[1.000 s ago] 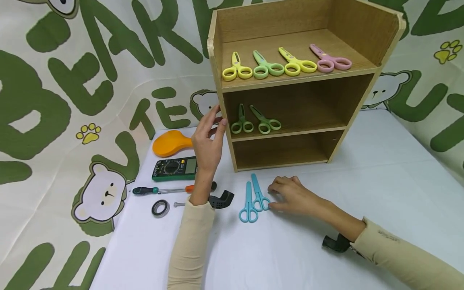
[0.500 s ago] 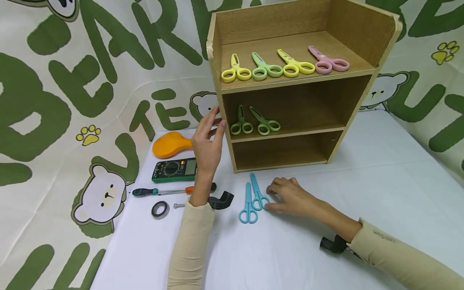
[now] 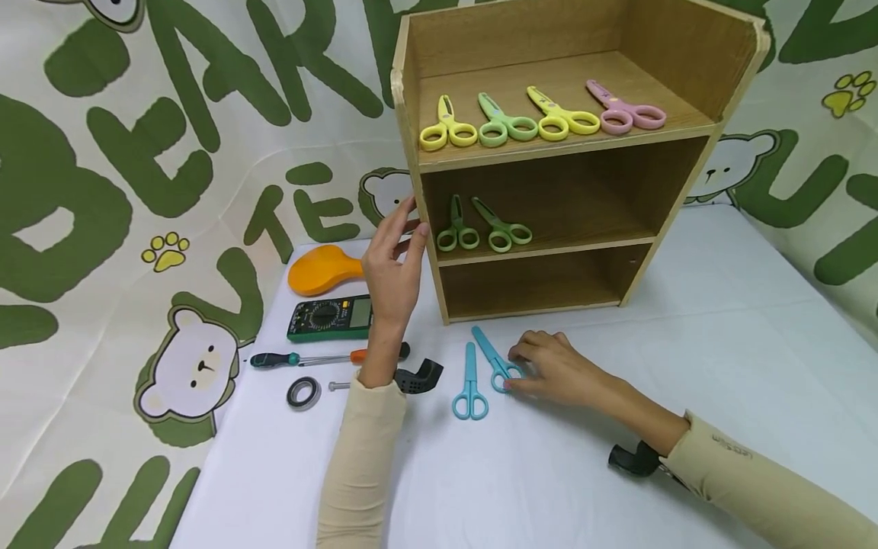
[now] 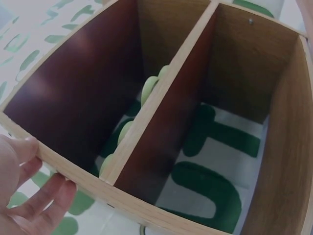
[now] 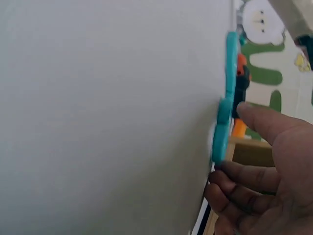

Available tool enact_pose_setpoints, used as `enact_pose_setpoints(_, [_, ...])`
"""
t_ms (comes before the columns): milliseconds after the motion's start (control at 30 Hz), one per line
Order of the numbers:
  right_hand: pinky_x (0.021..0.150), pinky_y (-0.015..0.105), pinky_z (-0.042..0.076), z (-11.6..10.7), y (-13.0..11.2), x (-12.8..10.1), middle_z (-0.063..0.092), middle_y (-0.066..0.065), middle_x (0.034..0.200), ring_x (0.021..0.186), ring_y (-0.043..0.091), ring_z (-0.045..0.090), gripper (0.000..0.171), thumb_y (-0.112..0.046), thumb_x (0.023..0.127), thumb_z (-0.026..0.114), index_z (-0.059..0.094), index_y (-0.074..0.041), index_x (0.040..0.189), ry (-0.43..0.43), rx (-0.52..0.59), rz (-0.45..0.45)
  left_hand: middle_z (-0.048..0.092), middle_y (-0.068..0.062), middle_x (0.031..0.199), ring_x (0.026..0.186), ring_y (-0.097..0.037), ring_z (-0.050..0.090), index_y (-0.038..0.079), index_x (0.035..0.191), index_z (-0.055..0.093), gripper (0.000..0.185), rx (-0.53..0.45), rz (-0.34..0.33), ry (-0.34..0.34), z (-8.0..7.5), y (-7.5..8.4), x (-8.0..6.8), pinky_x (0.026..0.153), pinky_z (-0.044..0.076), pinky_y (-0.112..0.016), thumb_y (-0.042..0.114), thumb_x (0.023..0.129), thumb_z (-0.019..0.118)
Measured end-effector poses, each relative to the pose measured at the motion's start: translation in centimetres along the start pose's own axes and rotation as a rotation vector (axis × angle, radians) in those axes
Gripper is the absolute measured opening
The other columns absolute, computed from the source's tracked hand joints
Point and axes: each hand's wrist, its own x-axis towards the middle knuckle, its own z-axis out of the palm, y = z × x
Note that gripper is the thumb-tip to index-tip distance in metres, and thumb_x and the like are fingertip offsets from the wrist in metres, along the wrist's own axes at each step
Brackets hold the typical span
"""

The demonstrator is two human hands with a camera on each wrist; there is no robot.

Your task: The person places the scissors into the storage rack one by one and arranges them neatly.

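On the white tabletop (image 3: pixel 686 328), just in front of the wooden shelf unit (image 3: pixel 686 175), the right hand (image 3: pixel 559 374) lies low with its fingers curled at the handle loops of a blue pair of scissors (image 3: pixel 495 360), whose blades point away toward the bottom shelf; the right wrist view shows fingertips (image 5: pixel 244 174) and thumb closing on the blue handle (image 5: pixel 222 127), apparently a pinch meant to get the flat tool off the cloth, though the scissors still seem to lie on the surface. A second blue pair (image 3: pixel 470 385) lies just to the left, apart from the hand. The left hand (image 3: pixel 394 263) stands upright against the left front edge of the shelf unit, fingers fairly straight and resting on the wood (image 4: pixel 49 161), holding nothing; it looks placed there to steady the light cabinet. Sorting by colour seems to rule the shelves: yellow (image 3: pixel 446 126), light green (image 3: pixel 506 122), another yellow (image 3: pixel 561 114) and pink scissors (image 3: pixel 626 108) sit in a row on top, two darker green pairs (image 3: pixel 483 229) at the left of the middle shelf, and the bottom shelf holds none. Left of the arm lie a green multimeter (image 3: pixel 331 316), an orange object (image 3: pixel 322 268), a screwdriver (image 3: pixel 302 358) and a roll of tape (image 3: pixel 304 393).
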Motion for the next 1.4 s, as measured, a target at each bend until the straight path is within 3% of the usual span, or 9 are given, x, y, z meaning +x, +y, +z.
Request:
enact_pose_setpoints(200, [0.076,0.037,0.042,0.6,-0.8,0.7,0.06,-0.001,0.09,0.08,0.015,0.053,0.056,-0.053,0.075,0.084,0.074,-0.004,0.099,0.044,-0.148,-0.075,0.064,-0.022,0.126,0.102,-0.032,0.067,-0.009,0.131,0.061,0.037,0.007,-0.031,0.007,-0.3,2.0,0.3,0.081,0.059,-0.049,-0.005,0.094,0.065])
enact_pose_setpoints(500, [0.073,0.033,0.04,-0.6,-1.0,-0.3,0.059,-0.003,0.081,0.072,0.01,0.048,0.046,-0.045,0.067,0.086,0.075,-0.005,0.088,0.111,-0.162,-0.06,0.063,-0.023,0.126,0.102,-0.035,0.067,-0.009,0.131,0.06,0.038,-0.011,-0.011,-0.001,-0.1,2.0,0.5,0.081,0.058,-0.05,-0.005,0.094,0.065])
enact_pose_setpoints(767, [0.072,0.03,0.039,-7.5,-3.2,-2.0,0.062,-0.007,0.089,0.079,0.009,0.051,0.04,-0.042,0.068,0.088,0.074,-0.012,0.091,0.223,-0.07,-0.095,0.063,-0.023,0.127,0.102,-0.034,0.067,-0.009,0.132,0.06,0.037,0.009,-0.01,0.0,-0.2,2.2,0.8,0.08,0.059,-0.048,-0.004,0.095,0.064])
enact_pose_setpoints(933, [0.068,0.033,0.037,-12.8,-3.0,-0.5,0.062,-0.005,0.086,0.076,0.012,0.052,0.036,-0.036,0.07,0.089,0.075,-0.011,0.091,0.324,-0.085,-0.118,0.063,-0.021,0.127,0.104,-0.033,0.067,-0.008,0.132,0.06,0.037,0.013,-0.024,0.001,-0.3,2.1,0.8,0.082,0.059,-0.045,-0.002,0.096,0.064])
enact_pose_setpoints(1033, [0.067,0.036,0.037,-15.2,-1.6,1.2,0.062,-0.001,0.084,0.074,0.016,0.053,0.033,-0.032,0.072,0.088,0.075,-0.008,0.091,0.342,-0.098,-0.076,0.063,-0.022,0.127,0.104,-0.034,0.067,-0.008,0.132,0.06,0.038,0.012,-0.026,-0.001,-0.3,2.0,0.6,0.081,0.059,-0.047,-0.002,0.095,0.065])
enact_pose_setpoints(1167, [0.062,0.035,0.038,-17.1,0.9,4.3,0.061,0.004,0.079,0.07,0.019,0.052,0.035,-0.032,0.075,0.086,0.074,-0.003,0.091,0.305,-0.097,0.04,0.063,-0.022,0.127,0.103,-0.035,0.067,-0.009,0.132,0.06,0.038,0.013,-0.029,-0.003,-0.2,2.0,0.3,0.08,0.059,-0.049,-0.003,0.095,0.065])
enact_pose_setpoints(1333, [0.05,0.03,0.034,-17.9,3.3,7.3,0.053,0.003,0.064,0.061,0.02,0.049,0.038,-0.034,0.081,0.081,0.071,0.0,0.094,0.16,-0.062,0.183,0.064,-0.022,0.126,0.102,-0.035,0.067,-0.009,0.131,0.061,0.037,0.016,-0.026,0.0,-0.3,2.1,0.1,0.08,0.059,-0.047,-0.004,0.094,0.065])
enact_pose_setpoints(1400, [0.051,0.03,0.035,-18.2,3.7,7.7,0.055,0.003,0.067,0.064,0.021,0.05,0.04,-0.035,0.083,0.08,0.071,0.0,0.098,0.11,-0.057,0.213,0.064,-0.021,0.127,0.103,-0.033,0.067,-0.008,0.132,0.061,0.038,0.012,-0.022,0.002,-0.2,1.7,0.1,0.081,0.059,-0.045,-0.003,0.095,0.065])
